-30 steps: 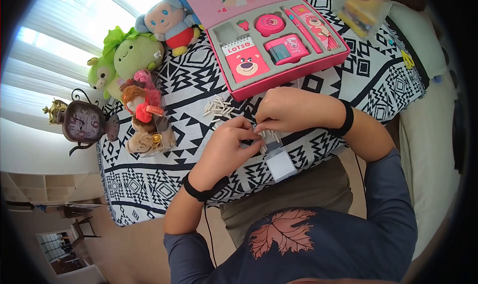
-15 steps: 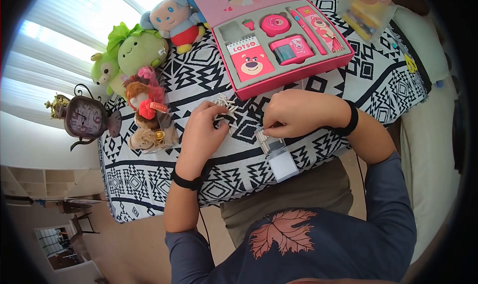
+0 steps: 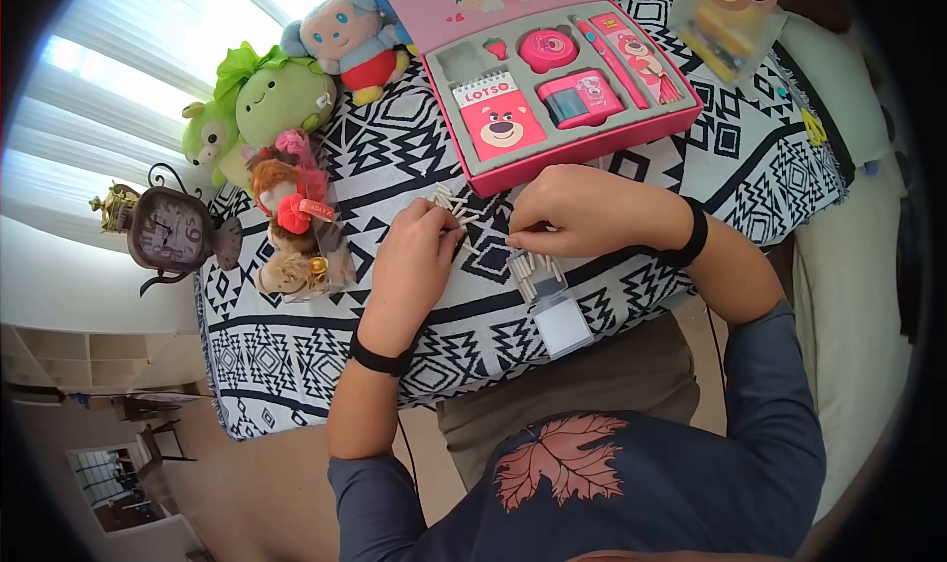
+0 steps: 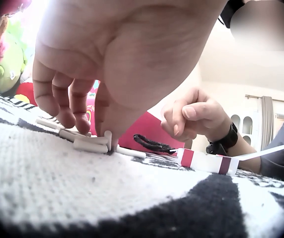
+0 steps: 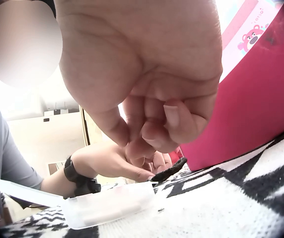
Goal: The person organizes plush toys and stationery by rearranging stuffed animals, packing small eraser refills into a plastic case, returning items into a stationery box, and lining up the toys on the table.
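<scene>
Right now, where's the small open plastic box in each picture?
Head: the small open plastic box is just below and right of centre.
Left wrist: lower right, below the right hand.
Right wrist: lower left, its lid pointing left.
Shared landmark: the pink gift box.

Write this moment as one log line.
left hand: at loose white cylindrical sticks; right hand: above open translucent plastic box; box: more sticks inside

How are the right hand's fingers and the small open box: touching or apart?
Apart. The left wrist view shows it: the right hand has its curled fingers above the small open box, with a visible gap between.
</scene>
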Action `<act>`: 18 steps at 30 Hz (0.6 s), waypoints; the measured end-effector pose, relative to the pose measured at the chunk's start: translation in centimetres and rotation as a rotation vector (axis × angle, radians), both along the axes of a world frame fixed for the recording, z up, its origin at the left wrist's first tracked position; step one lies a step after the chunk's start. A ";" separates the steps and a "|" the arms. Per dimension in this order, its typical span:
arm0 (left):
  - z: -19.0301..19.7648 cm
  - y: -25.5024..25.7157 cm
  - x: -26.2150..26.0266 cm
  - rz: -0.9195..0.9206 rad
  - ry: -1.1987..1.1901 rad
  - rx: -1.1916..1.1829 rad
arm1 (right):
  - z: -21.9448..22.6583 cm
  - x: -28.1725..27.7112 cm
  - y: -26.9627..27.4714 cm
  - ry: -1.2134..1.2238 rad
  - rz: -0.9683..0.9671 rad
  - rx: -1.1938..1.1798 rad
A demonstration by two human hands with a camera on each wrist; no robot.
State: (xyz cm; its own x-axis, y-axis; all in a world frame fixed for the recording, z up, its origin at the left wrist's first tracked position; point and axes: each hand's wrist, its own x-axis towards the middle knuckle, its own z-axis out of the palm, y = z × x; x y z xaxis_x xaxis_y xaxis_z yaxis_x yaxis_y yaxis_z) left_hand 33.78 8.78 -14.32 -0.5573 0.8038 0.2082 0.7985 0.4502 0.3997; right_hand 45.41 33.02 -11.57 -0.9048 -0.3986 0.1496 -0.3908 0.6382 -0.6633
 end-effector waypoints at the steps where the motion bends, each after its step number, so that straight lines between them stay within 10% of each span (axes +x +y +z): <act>1: -0.1 0.0 -0.1 0.040 -0.020 -0.011 | 0.0 0.0 0.0 0.008 -0.007 -0.023; 18: -0.7 -0.7 -0.3 0.216 0.213 -0.162 | 0.0 -0.1 0.1 0.026 -0.022 -0.050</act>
